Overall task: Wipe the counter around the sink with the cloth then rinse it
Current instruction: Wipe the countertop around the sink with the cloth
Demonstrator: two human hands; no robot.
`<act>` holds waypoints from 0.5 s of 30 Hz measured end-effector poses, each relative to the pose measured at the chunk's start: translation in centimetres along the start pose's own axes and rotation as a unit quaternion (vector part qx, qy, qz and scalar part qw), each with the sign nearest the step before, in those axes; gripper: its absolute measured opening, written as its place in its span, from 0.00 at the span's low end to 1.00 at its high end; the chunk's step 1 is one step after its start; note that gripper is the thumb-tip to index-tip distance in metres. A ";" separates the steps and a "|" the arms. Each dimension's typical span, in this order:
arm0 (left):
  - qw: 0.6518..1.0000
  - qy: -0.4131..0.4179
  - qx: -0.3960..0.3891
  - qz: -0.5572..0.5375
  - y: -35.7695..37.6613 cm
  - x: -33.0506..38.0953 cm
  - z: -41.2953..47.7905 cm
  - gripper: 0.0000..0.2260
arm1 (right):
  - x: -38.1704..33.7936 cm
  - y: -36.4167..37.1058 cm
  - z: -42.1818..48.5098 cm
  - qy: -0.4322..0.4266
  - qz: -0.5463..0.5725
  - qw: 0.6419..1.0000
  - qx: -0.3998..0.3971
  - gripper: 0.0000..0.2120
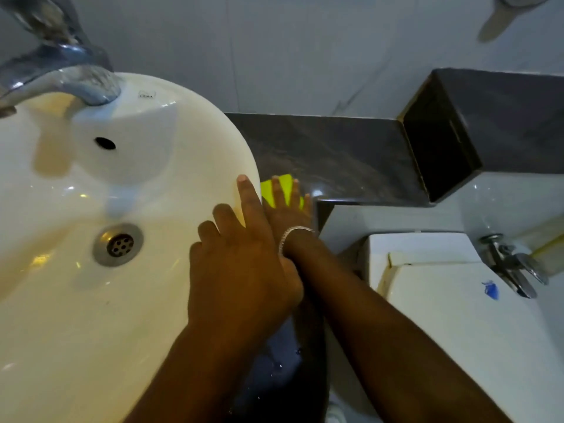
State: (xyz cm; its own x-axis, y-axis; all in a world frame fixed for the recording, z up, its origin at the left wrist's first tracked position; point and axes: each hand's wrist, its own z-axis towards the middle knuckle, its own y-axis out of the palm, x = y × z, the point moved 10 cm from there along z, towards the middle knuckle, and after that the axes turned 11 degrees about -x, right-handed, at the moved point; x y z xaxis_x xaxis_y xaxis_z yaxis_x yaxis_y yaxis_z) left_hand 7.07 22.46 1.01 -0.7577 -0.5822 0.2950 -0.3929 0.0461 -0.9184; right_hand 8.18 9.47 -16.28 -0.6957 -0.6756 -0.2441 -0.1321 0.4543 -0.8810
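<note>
**Flat palm pins cloth to counter**

Right hand, fingers spread flat, presses a bright yellow-green cloth onto the dark marbled stone counter just beside the round white ceramic sink. Left hand rests open-palmed on the sink's rim.

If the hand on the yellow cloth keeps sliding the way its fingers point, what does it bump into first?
Probably the back wall. The right hand presses the cloth on the counter, which looks bare ahead.

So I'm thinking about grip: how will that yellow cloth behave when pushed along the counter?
The yellow cloth lies flat under the right hand, so it is probably thin and floppy. On the glossy dark counter it should slide easily, though it may bunch at the sink edge.
</note>
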 end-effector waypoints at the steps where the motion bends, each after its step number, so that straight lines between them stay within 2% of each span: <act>1: 1.000 -0.001 0.000 0.004 0.0 -0.2 0.1 0.43 | -1.5 0.5 -0.8 -0.028 0.018 0.999 -0.006 0.34; 4: 1.000 -0.003 0.009 0.012 0.0 -0.2 0.1 0.41 | -2.3 2.9 -5.3 -0.068 0.114 0.991 0.009 0.35; 5: 1.000 0.004 0.008 0.016 0.0 -0.2 0.1 0.41 | -2.0 3.4 -6.7 -0.084 0.114 0.990 0.027 0.37; 6: 1.000 0.017 0.003 0.020 -0.1 -0.1 0.1 0.41 | -1.4 3.5 -7.4 -0.102 0.077 0.991 0.043 0.37; 8: 0.998 0.054 -0.015 0.025 0.1 -0.5 -0.1 0.43 | -0.1 3.0 -6.2 -0.119 -0.013 0.991 0.065 0.32; 12: 0.993 0.107 -0.042 0.032 0.3 -2.0 -1.9 0.46 | -0.4 1.9 -3.0 -0.077 -0.024 0.994 0.076 0.27; 15: 0.986 0.133 -0.047 0.086 0.9 -2.1 -4.2 0.47 | -2.4 3.8 -6.6 -0.168 -0.041 0.983 0.068 0.26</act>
State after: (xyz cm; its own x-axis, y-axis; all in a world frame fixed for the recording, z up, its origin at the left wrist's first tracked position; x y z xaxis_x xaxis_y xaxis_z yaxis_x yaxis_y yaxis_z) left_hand 6.13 27.17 0.63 -0.9223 -0.3257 0.2082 -0.2847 0.2077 -0.9359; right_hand 4.69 16.69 -16.33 -0.4112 -0.8709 -0.2690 -0.0662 0.3229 -0.9441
